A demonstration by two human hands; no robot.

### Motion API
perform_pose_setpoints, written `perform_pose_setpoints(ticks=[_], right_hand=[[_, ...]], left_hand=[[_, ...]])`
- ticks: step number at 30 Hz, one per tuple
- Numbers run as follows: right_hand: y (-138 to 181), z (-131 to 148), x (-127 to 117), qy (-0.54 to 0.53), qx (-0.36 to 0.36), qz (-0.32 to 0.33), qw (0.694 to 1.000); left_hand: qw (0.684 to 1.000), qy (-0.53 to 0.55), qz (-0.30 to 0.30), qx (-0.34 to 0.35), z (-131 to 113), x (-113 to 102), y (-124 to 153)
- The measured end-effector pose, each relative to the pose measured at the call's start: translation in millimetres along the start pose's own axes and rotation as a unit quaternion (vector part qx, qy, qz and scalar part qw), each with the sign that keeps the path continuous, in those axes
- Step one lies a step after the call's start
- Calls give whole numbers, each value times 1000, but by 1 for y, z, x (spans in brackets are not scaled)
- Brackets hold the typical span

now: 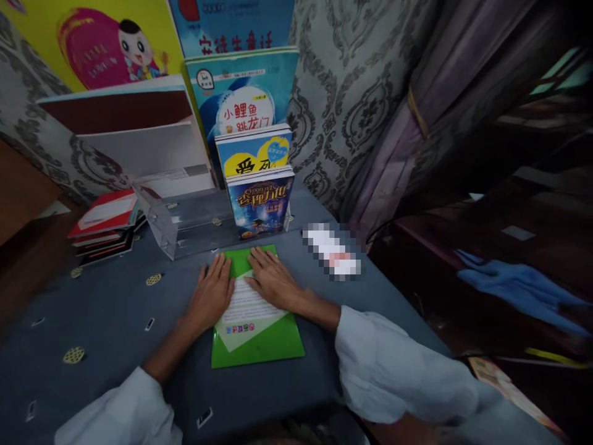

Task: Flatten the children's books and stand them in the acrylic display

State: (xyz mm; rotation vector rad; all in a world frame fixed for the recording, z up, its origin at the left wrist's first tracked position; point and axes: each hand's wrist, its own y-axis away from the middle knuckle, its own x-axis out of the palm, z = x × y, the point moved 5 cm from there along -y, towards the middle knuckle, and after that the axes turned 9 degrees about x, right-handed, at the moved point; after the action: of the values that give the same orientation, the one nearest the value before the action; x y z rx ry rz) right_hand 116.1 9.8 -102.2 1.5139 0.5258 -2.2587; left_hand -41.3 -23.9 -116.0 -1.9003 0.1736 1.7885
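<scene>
A green book (273, 343) lies flat on the dark grey tablecloth, with a white text panel and a pale green patch on its cover. My left hand (214, 289) rests on its left edge, fingers stretched out and pointing away from me. Across the upper right of the cover lies my right hand (271, 279), flat with the fingers extended. Both palms face down, and neither hand grasps anything. Just beyond my fingertips, a blue book (262, 207) stands upright at the front of a stepped row of books.
Behind it stand a yellow-and-blue book (254, 153) and a teal book (243, 86). A clear acrylic stand (160, 216) is left of them, beside a stack of red and dark books (104, 219). A blurred-out white object (331, 250) lies right. Beyond the table's right edge is a blue cloth (514, 287).
</scene>
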Motion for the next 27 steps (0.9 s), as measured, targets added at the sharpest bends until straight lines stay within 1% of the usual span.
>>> perform_pose_setpoints(ticks=[3, 6, 8, 12, 14, 22, 27], right_hand=[[8, -14, -2, 17, 50, -7, 999], [11, -21, -1, 12, 66, -6, 998], [7, -23, 1, -5, 53, -1, 999], [-6, -25, 2, -37, 1, 7, 999], [-11, -26, 0, -42, -13, 0, 999], [-8, -26, -5, -39, -10, -24, 999], [-5, -30, -11, -44, 16, -45, 998]], left_hand=[[1000, -17, 16, -3, -2, -1, -1], [999, -24, 23, -8, -2, -3, -2], [999, -28, 20, -8, -2, -5, -3], [999, -38, 2, -17, 0, -10, -4], [999, -37, -7, -23, 2, -12, -4], [999, -22, -24, -25, 6, -10, -3], [999, -25, -33, -16, 6, -10, -2]])
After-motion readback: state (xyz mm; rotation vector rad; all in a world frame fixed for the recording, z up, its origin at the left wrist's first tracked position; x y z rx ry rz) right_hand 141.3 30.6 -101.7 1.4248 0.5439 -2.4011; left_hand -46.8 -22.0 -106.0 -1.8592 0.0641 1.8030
